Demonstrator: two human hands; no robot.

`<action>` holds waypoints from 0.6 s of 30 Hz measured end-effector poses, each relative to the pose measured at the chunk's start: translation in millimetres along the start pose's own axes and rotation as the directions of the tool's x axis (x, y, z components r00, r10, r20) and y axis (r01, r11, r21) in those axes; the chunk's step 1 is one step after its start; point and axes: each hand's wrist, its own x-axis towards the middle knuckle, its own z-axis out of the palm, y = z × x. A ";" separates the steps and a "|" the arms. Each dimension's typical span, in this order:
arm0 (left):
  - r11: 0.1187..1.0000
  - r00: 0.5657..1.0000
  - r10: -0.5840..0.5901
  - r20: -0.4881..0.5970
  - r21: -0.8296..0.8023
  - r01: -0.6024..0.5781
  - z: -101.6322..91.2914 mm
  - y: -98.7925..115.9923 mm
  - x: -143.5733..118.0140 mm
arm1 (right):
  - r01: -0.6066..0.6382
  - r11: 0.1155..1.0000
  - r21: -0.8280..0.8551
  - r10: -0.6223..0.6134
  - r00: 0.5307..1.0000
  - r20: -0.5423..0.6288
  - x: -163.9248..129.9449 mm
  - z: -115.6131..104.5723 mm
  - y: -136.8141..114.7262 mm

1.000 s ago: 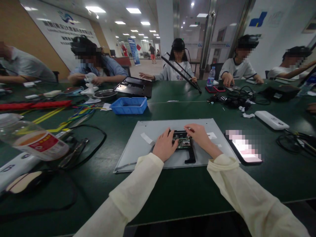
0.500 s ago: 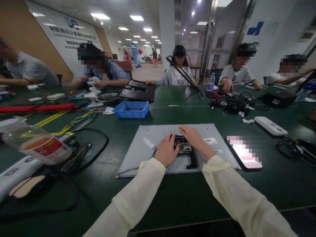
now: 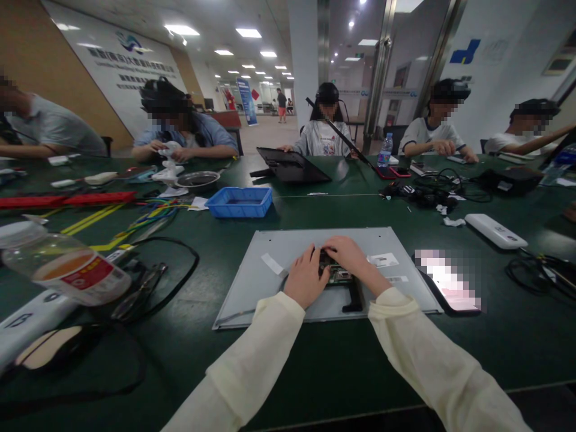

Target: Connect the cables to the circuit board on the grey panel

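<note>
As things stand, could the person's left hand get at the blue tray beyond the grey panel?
Probably yes. The left hand rests on the grey panel beside the circuit board; the blue tray lies ahead and left, with only bare panel and table between.

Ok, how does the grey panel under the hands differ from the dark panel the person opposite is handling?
The grey panel lies flat on the table; the dark panel is tilted up at its far edge. The grey panel is pale metal with a circuit board on it; the dark panel is black. Both are flat rectangles.
</note>
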 end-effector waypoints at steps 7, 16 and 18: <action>1.000 1.000 0.008 -0.018 -0.001 -0.008 2.0 -1.6 -1.4 | 0.012 1.000 0.022 -0.013 0.998 0.062 -1.0 -1.9 -2.3; 0.999 0.998 0.039 -0.052 0.012 -0.038 -5.4 2.2 -2.0 | -0.099 0.993 0.065 0.104 0.992 -0.078 -38.8 -48.7 17.9; 0.995 0.994 0.094 -0.048 0.020 -0.093 -10.2 5.6 -2.1 | -0.197 0.980 0.037 0.199 0.975 -0.094 -59.1 -58.4 32.3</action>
